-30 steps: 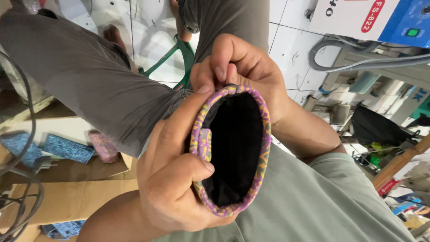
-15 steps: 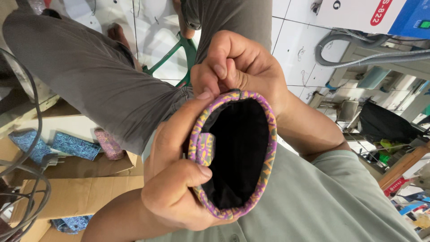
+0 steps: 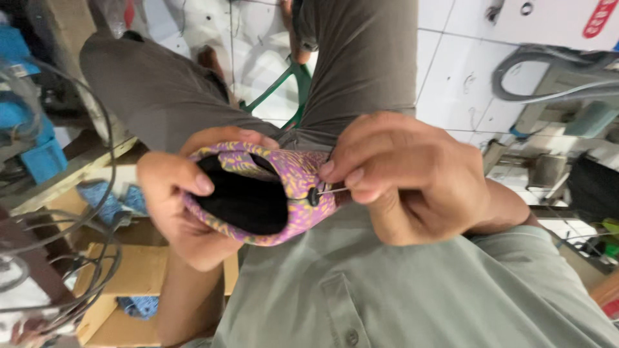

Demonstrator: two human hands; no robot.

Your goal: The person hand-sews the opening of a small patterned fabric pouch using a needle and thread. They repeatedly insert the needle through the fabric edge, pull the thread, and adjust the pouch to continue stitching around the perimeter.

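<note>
Pouch [image 3: 284, 193], purple with yellow print and a black lining, sits over the lap in the head view, mouth held open by the left hand [image 3: 184, 212], thumb curled over the rim and fingers wrapped underneath. Right hand [image 3: 406, 180] pinches a thin needle [image 3: 332, 191] at a small black button [image 3: 313, 195]; best to keep the fabric taut and the thumb off the needle's path.
</note>
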